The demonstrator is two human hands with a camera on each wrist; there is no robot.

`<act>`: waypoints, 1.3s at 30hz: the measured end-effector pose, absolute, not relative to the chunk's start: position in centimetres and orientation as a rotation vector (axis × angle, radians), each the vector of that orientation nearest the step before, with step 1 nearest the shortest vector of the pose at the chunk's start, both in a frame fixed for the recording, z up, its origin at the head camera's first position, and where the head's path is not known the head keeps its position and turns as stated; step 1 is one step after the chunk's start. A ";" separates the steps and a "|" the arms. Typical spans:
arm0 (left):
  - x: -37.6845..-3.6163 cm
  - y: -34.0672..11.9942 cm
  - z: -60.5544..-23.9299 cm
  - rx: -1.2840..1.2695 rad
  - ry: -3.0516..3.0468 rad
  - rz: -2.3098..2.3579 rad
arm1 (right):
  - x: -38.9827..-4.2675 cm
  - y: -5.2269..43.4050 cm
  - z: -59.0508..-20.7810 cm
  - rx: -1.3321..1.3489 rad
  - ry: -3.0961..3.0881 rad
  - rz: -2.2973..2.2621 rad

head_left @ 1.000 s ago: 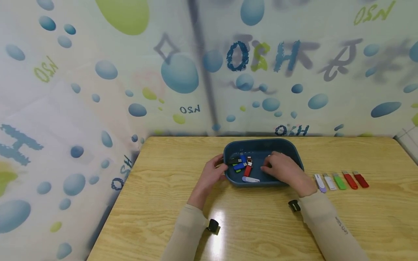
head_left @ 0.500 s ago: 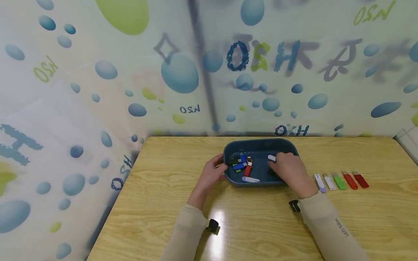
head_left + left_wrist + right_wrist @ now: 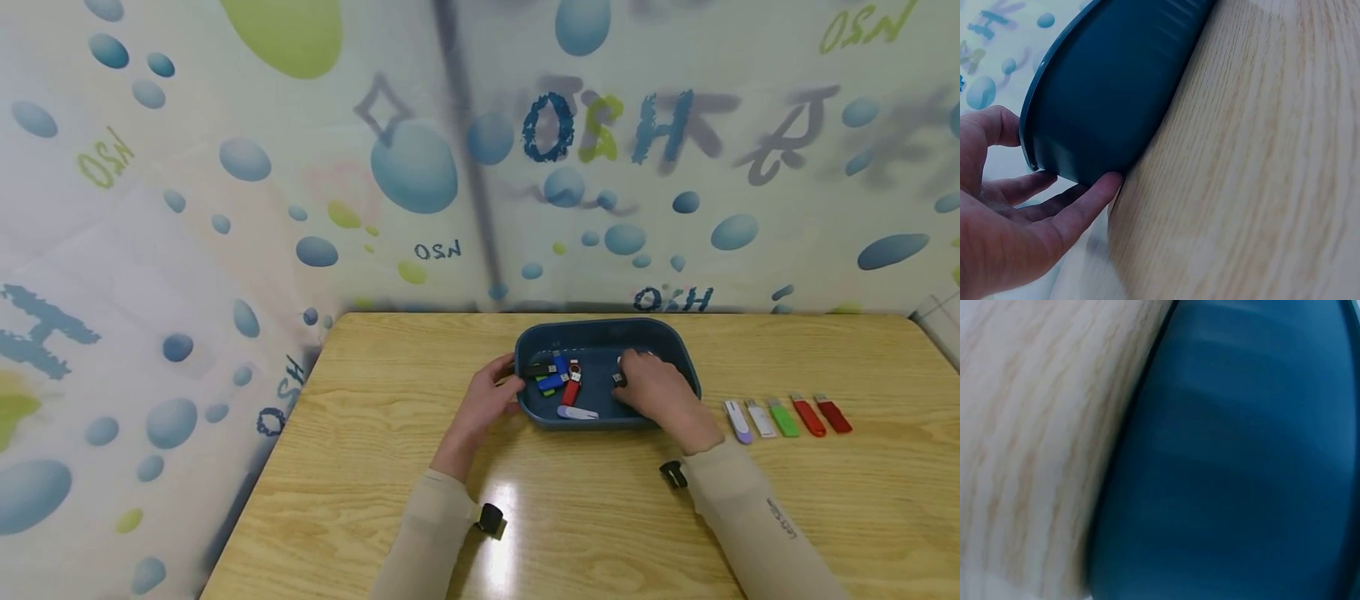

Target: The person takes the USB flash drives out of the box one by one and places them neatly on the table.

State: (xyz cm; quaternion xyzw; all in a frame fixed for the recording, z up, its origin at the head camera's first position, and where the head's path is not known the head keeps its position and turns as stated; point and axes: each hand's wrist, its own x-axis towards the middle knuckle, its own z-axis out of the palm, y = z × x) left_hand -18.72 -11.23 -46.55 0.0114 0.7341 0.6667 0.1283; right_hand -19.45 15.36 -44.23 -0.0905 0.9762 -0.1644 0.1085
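Our right hand (image 3: 654, 392) has curled back over a small white flash drive (image 3: 622, 362) inside the dark blue plastic tray (image 3: 600, 333), pinching it; our left hand (image 3: 491, 398) grips the tray's left rim.

Bright, even light; glare on table (image 3: 501, 533); right wrist view v. blurred; wide-angle edge distortion.

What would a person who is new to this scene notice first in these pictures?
First, the dark blue tray in the middle of the wooden table, with several colourful USB sticks inside. The left hand holds its left rim while the right hand reaches in. To the tray's right, a neat row of five USB sticks lies on the table.
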 end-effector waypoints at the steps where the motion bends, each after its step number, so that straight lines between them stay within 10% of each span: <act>1: -18.7 -11.2 -46.6 0.034 2.133 1.940 | -19.4 15.3 -44.3 -0.260 2.870 -0.480; 39: -18.8 -11.3 -46.9 0.028 2.135 1.931 | -17.2 16.4 -40.9 -0.224 2.992 -0.737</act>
